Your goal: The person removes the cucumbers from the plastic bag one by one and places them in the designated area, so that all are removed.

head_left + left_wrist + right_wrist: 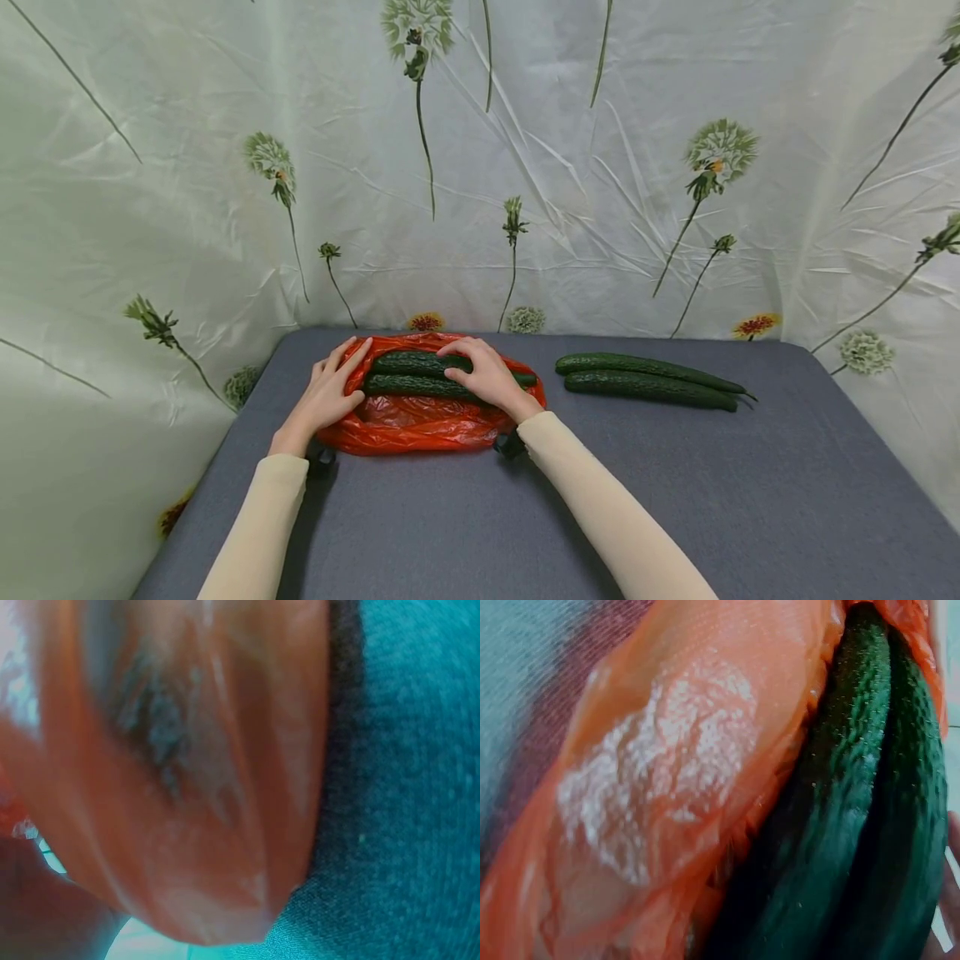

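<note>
Two long dark green cucumbers (408,385) lie side by side in the mouth of a thin red plastic bag (420,437). My left hand (324,404) rests on the bag's left edge, fingers extended and thumb apart, beside the cucumbers' left ends. From the right, my right hand (489,379) reaches over the pair, its fingers and thumb curved about the farther cucumber. In the right wrist view the bumpy cucumbers (840,795) run along the bag's open rim. The left wrist view is filled by the bag (195,847), with a dark shape showing through it.
Two more cucumbers (645,377) lie together on the grey cloth-covered table (675,483), right of the bag. Behind and to the left hangs a pale curtain (555,167) printed with dandelions, close along the table's back edge.
</note>
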The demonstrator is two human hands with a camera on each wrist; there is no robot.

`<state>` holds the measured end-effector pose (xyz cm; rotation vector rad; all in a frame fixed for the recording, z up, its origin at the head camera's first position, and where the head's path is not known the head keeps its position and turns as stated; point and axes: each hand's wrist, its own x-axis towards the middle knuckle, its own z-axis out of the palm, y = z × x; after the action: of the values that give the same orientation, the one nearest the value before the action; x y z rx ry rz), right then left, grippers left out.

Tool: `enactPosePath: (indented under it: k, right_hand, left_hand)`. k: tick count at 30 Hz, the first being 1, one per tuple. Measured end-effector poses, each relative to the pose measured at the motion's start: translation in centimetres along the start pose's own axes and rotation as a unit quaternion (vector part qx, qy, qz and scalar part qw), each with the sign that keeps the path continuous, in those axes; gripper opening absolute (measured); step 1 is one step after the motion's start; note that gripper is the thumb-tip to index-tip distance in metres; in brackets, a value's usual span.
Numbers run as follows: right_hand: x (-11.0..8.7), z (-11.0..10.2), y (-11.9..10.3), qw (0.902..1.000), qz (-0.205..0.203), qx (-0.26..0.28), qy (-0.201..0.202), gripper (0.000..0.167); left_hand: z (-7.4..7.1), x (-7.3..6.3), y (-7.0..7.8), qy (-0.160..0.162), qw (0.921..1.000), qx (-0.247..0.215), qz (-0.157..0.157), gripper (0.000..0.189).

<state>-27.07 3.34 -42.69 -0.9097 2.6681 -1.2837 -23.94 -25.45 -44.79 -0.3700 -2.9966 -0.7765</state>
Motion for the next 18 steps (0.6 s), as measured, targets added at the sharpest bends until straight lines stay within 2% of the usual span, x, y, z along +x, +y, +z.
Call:
enactPosePath:
  k: [7, 18]
  right_hand:
    - [0.6, 0.7, -0.2, 0.9999, -0.009, 0.002, -0.006, 0.030]
    - [1.3, 1.3, -0.7, 0.9996, 0.004, -0.022, -0.016, 0.033]
  left_hand:
    - [0.1, 0.1, 0.0, -0.001, 1.0000, 0.001, 0.000, 0.082]
    - [0.1, 0.0, 0.0, 0.002, 1.0000, 0.002, -0.001, 0.082]
